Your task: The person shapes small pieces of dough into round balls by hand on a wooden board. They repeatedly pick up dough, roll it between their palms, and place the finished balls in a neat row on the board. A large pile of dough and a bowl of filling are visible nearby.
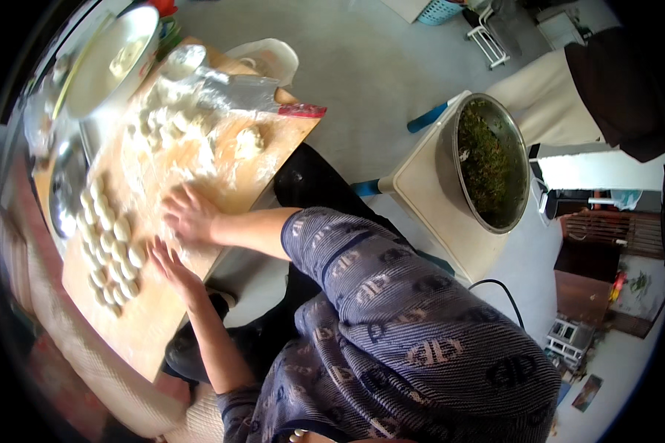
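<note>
My right hand (190, 216) lies palm down on the floured wooden board (151, 321), fingers spread. Whether any dough sits beneath its palm is hidden. Just nearer to me, my left hand (174, 267) is stretched out flat with fingers apart, its tips close to several small oval dough pieces (111, 251) set in rows on the board's left part. Farther up the board are a heap of floured dough pieces (159, 127) and a separate rough lump of dough (249, 142). Loose flour is scattered between them.
A clear plastic bag (244, 92) with a red edge lies at the board's far end. Beyond it is a white basin (137, 37) with dough inside. A steel bowl (521, 148) of chopped green filling stands on a white stool (436, 225) to the right.
</note>
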Motion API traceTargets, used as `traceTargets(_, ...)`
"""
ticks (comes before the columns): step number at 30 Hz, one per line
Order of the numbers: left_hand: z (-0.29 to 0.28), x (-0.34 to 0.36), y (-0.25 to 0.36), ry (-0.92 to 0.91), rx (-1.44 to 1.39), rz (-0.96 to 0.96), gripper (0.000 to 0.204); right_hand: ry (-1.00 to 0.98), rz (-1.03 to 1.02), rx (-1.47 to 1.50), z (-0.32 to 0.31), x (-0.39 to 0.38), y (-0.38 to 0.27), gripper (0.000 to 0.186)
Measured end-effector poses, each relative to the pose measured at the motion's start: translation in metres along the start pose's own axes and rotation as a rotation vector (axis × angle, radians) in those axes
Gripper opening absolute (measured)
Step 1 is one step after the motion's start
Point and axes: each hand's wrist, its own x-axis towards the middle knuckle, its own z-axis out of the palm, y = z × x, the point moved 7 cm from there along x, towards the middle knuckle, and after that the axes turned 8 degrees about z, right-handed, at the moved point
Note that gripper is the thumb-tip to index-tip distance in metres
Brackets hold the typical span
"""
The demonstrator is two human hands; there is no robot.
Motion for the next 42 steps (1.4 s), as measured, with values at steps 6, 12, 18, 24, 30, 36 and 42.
traceTargets(6,-0.025,0.008,-0.004,-0.019,0.048,0.084,0.046,0.196,-0.262,-0.062,-0.020,0.008,-0.009,0.031)
traceTargets(12,-0.048,0.009,-0.003,0.033,-0.117,0.141,0.043,-0.092,0.116,-0.012,-0.029,-0.012,0.008,0.033)
traceTargets(18,-0.054,0.018,0.003,0.078,-0.143,0.151,0.038,0.019,0.117,0.264,-0.031,0.032,-0.041,0.021)
traceTargets(24,-0.046,0.028,0.010,-0.074,0.159,0.214,0.031,-0.061,-0.254,0.348,0.012,0.073,-0.067,0.023)
traceTargets(30,-0.026,0.033,0.013,-0.210,0.594,0.473,0.049,0.246,0.206,-0.228,-0.041,0.131,0.011,0.029)
traceTargets(36,-0.030,0.040,0.022,-0.060,0.617,0.542,0.048,0.143,0.077,-0.273,-0.026,0.128,0.050,0.013)
traceTargets(42,-0.046,0.039,0.017,0.010,0.477,0.379,0.028,-0.119,-0.159,0.188,-0.022,0.040,0.009,0.010)
